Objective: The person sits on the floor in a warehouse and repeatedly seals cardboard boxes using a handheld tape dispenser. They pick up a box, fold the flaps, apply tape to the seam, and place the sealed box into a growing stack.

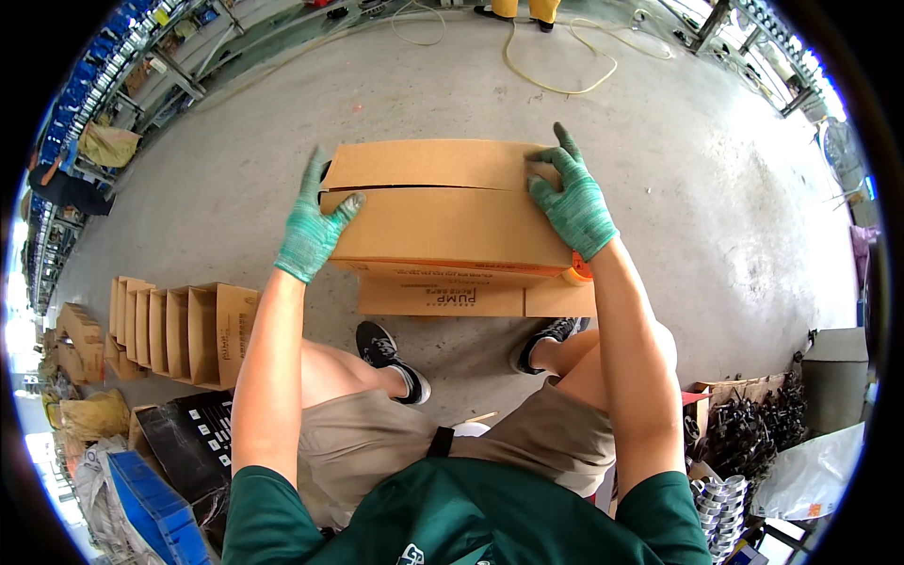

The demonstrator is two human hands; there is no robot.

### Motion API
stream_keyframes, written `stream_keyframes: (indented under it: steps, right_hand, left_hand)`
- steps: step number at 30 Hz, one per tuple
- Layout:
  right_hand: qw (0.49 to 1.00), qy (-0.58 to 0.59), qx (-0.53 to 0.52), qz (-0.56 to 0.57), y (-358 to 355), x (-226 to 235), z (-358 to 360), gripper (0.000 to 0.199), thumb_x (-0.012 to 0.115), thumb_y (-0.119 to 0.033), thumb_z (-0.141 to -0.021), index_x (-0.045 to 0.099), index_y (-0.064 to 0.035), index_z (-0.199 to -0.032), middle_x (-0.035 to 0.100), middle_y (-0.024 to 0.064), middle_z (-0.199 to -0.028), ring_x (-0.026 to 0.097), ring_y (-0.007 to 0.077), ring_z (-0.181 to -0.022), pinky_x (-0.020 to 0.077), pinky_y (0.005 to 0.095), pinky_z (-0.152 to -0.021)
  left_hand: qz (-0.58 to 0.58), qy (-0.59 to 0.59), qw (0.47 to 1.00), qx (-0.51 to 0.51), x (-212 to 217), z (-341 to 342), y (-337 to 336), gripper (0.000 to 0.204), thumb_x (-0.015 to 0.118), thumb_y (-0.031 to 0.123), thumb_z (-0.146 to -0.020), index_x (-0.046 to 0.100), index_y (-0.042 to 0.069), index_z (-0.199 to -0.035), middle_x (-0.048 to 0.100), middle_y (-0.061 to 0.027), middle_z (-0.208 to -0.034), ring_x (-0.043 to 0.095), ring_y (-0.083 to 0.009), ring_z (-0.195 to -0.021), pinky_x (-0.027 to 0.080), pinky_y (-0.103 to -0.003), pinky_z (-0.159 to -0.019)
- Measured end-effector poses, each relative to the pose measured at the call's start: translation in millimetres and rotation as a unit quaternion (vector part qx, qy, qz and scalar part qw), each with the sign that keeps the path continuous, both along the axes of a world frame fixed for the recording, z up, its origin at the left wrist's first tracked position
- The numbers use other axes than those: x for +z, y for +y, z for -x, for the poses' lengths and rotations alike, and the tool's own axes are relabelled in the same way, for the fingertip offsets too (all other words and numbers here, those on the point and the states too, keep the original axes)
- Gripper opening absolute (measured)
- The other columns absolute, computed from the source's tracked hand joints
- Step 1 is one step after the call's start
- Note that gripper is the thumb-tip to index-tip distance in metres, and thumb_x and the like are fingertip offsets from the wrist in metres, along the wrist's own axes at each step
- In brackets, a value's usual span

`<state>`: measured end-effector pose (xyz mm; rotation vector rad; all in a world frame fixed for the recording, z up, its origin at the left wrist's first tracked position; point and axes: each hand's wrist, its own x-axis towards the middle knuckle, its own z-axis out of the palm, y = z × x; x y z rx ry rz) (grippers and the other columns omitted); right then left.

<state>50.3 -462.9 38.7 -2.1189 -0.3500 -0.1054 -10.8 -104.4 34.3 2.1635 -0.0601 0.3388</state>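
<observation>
A brown cardboard box (443, 221) is in front of me with its long top flaps folded inward, a narrow gap running between them. At its left end is my left hand (315, 229) in a green knit glove, fingers stretched along the side and thumb at the top edge. My right hand (574, 200), gloved alike, has its fingers spread over the top right corner, touching the flap. Neither hand is closed around anything. Below the box's near side lies more printed cardboard (438, 297). An orange, round-edged thing (578, 271) shows partly at the near right corner.
Several flattened or nested cartons (179, 330) stand on the floor at left. A black carton (193, 433) and a blue bin (160, 504) are nearer. Dark strips (753, 419) fill a container at right. A yellow hose (565, 89) and another person's legs (527, 9) are far ahead.
</observation>
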Motion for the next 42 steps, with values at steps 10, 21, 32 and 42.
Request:
stream_keyframes:
  steps: [10, 21, 32, 42]
  right_hand:
    - [0.992, -0.042, 0.057, 0.103, -5.8, -0.3, 0.2, 0.04, 0.071, -0.024, -0.09, 0.063, -0.0114, -0.128, 0.033, 0.0215, -0.159, 0.03, 0.0417, -0.148, 0.0332, 0.0481, -0.118]
    - [0.968, 0.112, -0.108, -0.197, -55.5, -10.4, -3.2, 0.038, 0.062, -0.023, -0.099, 0.058, -0.0144, -0.136, 0.066, 0.0113, -0.12, 0.061, 0.0167, -0.106, 0.0492, 0.0315, -0.09]
    - [0.915, 0.247, -0.236, -0.212, -63.5, -169.9, 2.5, 0.052, 0.06, -0.055, -0.09, 0.061, -0.0138, -0.12, 0.065, 0.0073, -0.108, 0.062, 0.0251, -0.087, 0.0501, 0.036, -0.082]
    - [0.945, 0.003, -0.022, -0.327, -41.4, 61.4, -15.1, 0.04, 0.061, -0.016, -0.094, 0.062, 0.0016, -0.13, 0.069, 0.0115, -0.108, 0.068, 0.0164, -0.084, 0.0577, 0.0274, -0.068]
  left_hand:
    - [0.176, 0.126, 0.976, 0.034, -9.1, -1.6, -4.6, 0.049, 0.051, 0.018, -0.106, 0.042, 0.019, -0.154, 0.035, -0.0047, -0.162, 0.034, -0.0199, -0.146, 0.025, -0.034, -0.121]
    - [-0.047, -0.017, 0.999, -0.015, -36.7, -8.5, 13.1, 0.045, 0.047, 0.012, -0.106, 0.044, 0.013, -0.151, 0.033, -0.0118, -0.162, 0.032, -0.0243, -0.149, 0.027, -0.034, -0.122]
    - [-0.077, -0.004, 0.997, 0.005, -30.0, -9.8, 5.7, 0.043, 0.046, 0.012, -0.107, 0.046, 0.015, -0.15, 0.034, -0.0102, -0.161, 0.035, -0.0254, -0.148, 0.031, -0.034, -0.121]
    - [-0.126, 0.011, 0.991, 0.044, -30.0, -7.3, 5.7, 0.042, 0.044, 0.016, -0.106, 0.049, 0.02, -0.147, 0.037, -0.0052, -0.16, 0.044, -0.0283, -0.141, 0.042, -0.036, -0.113]
